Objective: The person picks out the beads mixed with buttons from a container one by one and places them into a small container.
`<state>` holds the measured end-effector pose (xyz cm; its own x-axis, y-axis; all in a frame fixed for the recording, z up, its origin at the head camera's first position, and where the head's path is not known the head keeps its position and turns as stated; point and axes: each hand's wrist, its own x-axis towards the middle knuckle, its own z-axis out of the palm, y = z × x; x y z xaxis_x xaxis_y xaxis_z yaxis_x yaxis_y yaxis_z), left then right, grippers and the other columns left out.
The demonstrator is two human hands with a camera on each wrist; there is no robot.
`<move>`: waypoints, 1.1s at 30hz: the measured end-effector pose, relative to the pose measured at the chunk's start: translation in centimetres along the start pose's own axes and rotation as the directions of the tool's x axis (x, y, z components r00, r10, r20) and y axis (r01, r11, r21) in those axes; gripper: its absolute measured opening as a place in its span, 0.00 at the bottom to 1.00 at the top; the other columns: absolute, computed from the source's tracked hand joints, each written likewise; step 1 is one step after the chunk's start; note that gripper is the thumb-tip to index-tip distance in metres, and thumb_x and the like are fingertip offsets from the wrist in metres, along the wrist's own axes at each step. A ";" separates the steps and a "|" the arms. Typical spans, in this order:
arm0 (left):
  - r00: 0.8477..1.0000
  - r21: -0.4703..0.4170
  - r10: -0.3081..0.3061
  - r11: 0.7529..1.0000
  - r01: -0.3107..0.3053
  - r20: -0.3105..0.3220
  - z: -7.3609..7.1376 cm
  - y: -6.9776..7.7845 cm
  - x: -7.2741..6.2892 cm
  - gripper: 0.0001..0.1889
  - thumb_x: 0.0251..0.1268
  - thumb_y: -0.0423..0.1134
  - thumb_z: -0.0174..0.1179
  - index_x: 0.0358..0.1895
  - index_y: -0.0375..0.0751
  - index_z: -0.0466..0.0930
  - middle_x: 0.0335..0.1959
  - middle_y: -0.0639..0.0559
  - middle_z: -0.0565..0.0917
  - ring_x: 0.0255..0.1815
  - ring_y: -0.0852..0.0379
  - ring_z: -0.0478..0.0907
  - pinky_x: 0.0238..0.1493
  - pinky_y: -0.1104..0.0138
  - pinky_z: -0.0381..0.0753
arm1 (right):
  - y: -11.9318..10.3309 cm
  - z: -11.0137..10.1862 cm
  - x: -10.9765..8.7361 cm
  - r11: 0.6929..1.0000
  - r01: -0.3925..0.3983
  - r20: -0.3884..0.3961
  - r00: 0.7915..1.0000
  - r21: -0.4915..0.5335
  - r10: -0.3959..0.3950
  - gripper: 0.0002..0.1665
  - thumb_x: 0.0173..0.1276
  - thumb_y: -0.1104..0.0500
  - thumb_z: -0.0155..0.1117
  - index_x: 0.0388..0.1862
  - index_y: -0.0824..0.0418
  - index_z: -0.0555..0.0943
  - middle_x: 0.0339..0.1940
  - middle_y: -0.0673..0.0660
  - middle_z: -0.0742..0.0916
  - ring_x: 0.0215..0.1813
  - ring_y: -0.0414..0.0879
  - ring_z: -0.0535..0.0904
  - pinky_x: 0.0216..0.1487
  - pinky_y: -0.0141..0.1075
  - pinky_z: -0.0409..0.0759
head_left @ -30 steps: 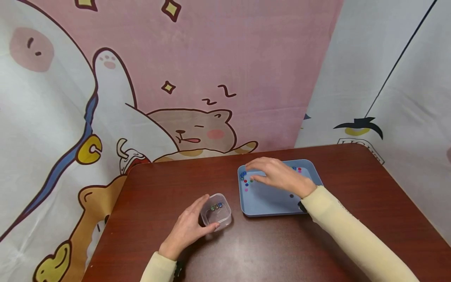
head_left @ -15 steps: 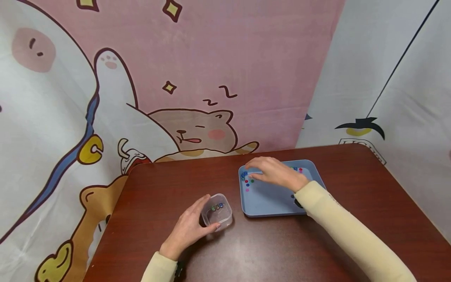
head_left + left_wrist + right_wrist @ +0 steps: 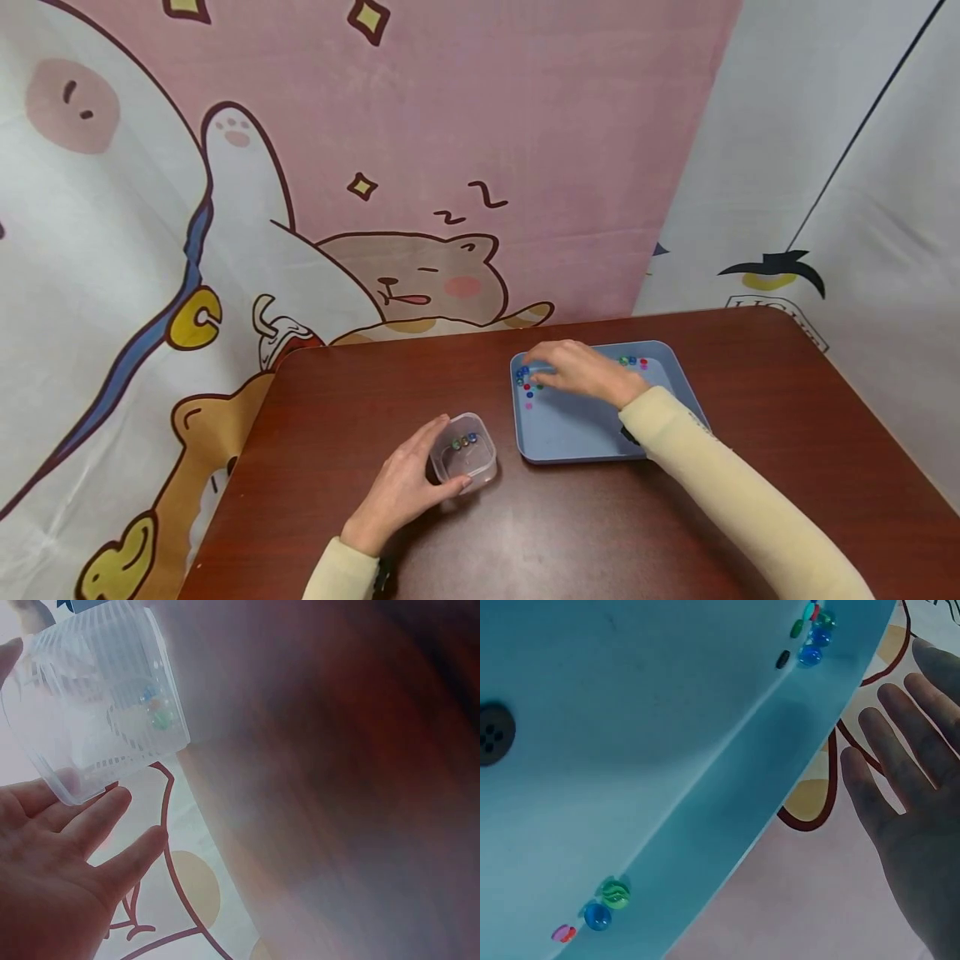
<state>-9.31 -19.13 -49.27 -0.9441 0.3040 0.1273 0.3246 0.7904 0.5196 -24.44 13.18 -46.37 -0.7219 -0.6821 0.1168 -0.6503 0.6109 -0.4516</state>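
Observation:
My left hand (image 3: pixel 408 477) holds a small clear plastic box (image 3: pixel 477 461), thumb at its near side and fingers at its far left side. Three glass marbles (image 3: pixel 464 441) lie inside. In the left wrist view the box (image 3: pixel 90 682) appears tilted above the fingers. My right hand (image 3: pixel 579 371) hovers over the far left part of a blue tray (image 3: pixel 570 433), and its fingers look straight in the right wrist view. Close to the fingertips are blue marbles (image 3: pixel 521 376), a red button (image 3: pixel 527 387) and a pink button (image 3: pixel 528 406).
Along the tray's far wall sit more marbles (image 3: pixel 627 361) and a red button (image 3: pixel 643 362). A big dark four-hole button (image 3: pixel 493 735) shows in the right wrist view. The brown table (image 3: pixel 337 400) backs onto a cartoon-printed cloth (image 3: pixel 585 167).
The right hand and sleeve have shifted slightly left and forward over the tray; the dark button is now covered in the head view. The left hand and box have barely moved.

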 end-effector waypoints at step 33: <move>1.000 0.003 0.000 1.000 0.000 0.006 0.0 0.0 0.0 0.52 0.55 0.70 0.71 0.78 0.44 0.67 0.74 0.46 0.73 0.68 0.46 0.77 0.65 0.48 0.78 | 1.8 2.9 0.7 0.998 -0.043 0.026 0.999 0.052 0.041 0.21 0.71 0.58 0.72 0.61 0.61 0.85 0.62 0.58 0.86 0.64 0.52 0.81 0.66 0.50 0.78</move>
<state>-9.31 -19.14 -49.31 -0.9436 0.3077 0.1221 0.3251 0.7919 0.5170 -25.40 12.59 -49.67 -0.7416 -0.6666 0.0751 -0.6057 0.6174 -0.5019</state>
